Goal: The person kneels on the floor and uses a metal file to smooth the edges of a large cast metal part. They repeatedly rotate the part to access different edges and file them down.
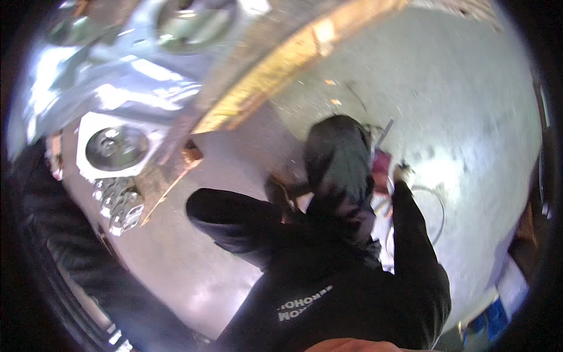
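Observation:
The picture is blurred by motion. My right arm, in a black sleeve, reaches forward over the grey floor, and my right hand (403, 173) is at its end. Next to that hand are a dark red object (382, 170) and a grey rod (384, 134); their kind does not show. Whether the fingers grip anything is too smeared to tell. A thin cable (441, 217) loops out to the right of the arm. My left hand is not visible. Two dark bent shapes, apparently my knees, stand in the middle and hide part of the floor.
A yellowish wooden beam (264, 82) crosses the top. At the upper left are shiny crumpled plastic film (126, 88) and a white panel (88, 166) with a round opening. Clear packaging (117, 202) lies below it. A dark striped garment (76, 252) runs along the left. Something blue (489, 320) sits lower right.

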`<state>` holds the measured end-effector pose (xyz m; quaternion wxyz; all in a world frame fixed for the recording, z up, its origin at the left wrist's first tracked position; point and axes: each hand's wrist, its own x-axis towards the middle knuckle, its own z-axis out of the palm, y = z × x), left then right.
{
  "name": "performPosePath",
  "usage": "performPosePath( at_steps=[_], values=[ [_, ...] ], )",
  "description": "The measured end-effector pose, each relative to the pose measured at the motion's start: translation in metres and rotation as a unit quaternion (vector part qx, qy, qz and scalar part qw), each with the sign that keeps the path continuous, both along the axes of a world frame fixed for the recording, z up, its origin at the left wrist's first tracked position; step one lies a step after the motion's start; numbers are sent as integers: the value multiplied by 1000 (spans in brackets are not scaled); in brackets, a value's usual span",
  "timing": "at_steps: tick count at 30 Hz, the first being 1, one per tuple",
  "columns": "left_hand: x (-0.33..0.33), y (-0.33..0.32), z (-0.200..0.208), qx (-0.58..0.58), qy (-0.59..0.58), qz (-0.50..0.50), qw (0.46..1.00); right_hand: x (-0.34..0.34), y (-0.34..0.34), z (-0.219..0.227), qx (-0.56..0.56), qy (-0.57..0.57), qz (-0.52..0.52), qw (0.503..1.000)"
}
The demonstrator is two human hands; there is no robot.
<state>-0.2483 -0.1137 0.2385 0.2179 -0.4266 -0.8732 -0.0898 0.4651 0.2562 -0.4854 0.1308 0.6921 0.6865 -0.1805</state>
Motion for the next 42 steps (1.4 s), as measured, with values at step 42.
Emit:
performPosePath(
  at_steps=[42],
  values=[
    [109, 24, -26, 298, -68, -91, 948, -419, -242, 532, 338, 501, 438, 666]
  ],
)
